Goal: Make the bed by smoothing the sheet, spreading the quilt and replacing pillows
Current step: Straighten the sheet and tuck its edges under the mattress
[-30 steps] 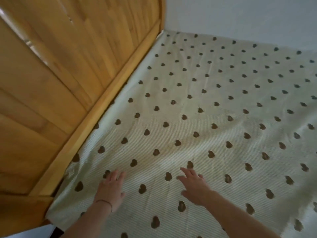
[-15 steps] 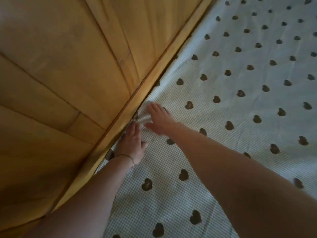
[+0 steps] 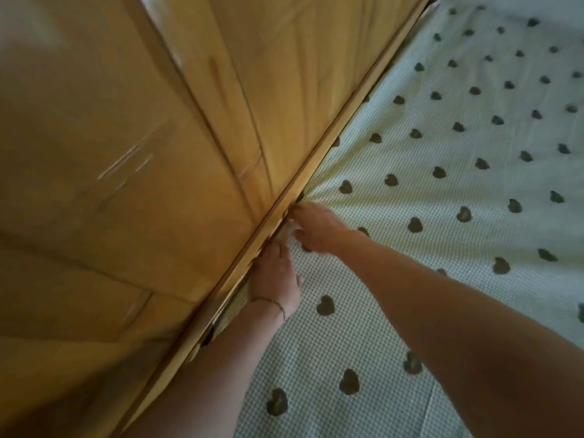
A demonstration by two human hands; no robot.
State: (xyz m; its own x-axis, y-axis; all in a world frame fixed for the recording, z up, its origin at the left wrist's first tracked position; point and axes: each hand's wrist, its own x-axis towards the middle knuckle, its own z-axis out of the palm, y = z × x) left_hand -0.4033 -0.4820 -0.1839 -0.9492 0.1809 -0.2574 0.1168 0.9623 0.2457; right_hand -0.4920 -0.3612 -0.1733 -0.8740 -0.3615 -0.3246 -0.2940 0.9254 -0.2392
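Observation:
A pale checked sheet (image 3: 442, 191) with dark heart prints covers the mattress. Both my hands are at its left edge, where it meets the wooden headboard (image 3: 158, 153). My left hand (image 3: 274, 279), a thin bracelet on its wrist, lies flat along the board with its fingertips pressed down into the gap. Just beyond it, my right hand (image 3: 317, 227) pushes its fingertips into the same gap. A small bunch of sheet sits between the two hands, and creases fan out from my right fingertips. No quilt or pillow is in view.
The headboard's lower rail (image 3: 347, 112) runs diagonally from upper right to lower left, tight against the mattress. A narrow dark gap (image 3: 207, 338) shows beside my left forearm. The sheet stretches flat to the right.
My hands went from lying flat mid-sheet to the headboard edge. Since half a second ago, the fingertips of both have gone deeper into the gap and the sheet has bunched between them.

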